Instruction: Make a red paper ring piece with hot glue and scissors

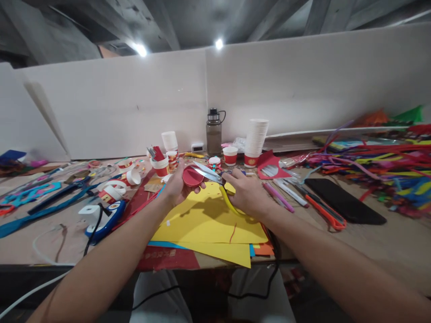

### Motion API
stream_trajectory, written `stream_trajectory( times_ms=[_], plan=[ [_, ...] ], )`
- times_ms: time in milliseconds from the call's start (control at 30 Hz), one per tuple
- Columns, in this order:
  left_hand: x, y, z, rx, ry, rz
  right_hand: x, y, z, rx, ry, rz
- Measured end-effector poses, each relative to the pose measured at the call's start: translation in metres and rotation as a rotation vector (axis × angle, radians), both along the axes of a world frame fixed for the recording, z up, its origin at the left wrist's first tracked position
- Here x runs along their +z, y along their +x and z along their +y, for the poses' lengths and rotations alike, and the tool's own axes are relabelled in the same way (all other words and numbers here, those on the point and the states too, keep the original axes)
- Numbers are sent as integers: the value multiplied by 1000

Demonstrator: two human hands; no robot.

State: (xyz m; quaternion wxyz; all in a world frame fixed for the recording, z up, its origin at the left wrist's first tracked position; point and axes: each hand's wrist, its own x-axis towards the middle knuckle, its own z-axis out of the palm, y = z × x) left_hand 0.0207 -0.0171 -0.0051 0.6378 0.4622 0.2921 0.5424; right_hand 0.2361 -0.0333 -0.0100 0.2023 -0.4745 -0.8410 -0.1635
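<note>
My left hand [177,185] is closed around a round red paper piece [192,176] and holds it above the table. My right hand [247,194] grips yellow-handled scissors [215,180], whose open blades point left and meet the edge of the red piece. Both hands hover over a stack of yellow paper sheets [208,224] lying at the table's front edge, with blue, orange and red sheets beneath.
A dark water bottle [214,132], a stack of white cups [257,140] and red-and-white paper cups [230,155] stand at the back. Pens [279,197], an orange cutter [326,213] and a black phone [343,199] lie right, beside piled pipe cleaners [380,161]. A glue gun [104,217] lies left.
</note>
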Motion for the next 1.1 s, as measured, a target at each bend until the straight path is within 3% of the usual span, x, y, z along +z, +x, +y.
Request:
stream_trajectory(
  times_ms=[367,667,1100],
  plan=[
    [4,-10,5,-43,-7,-29,1,0,0,0,-48,2],
    [2,-3,2,62,34,-80,4,1,-2,-34,-47,-1],
    [0,-2,1,-4,43,-33,2,-1,0,-49,-72,-38]
  ],
)
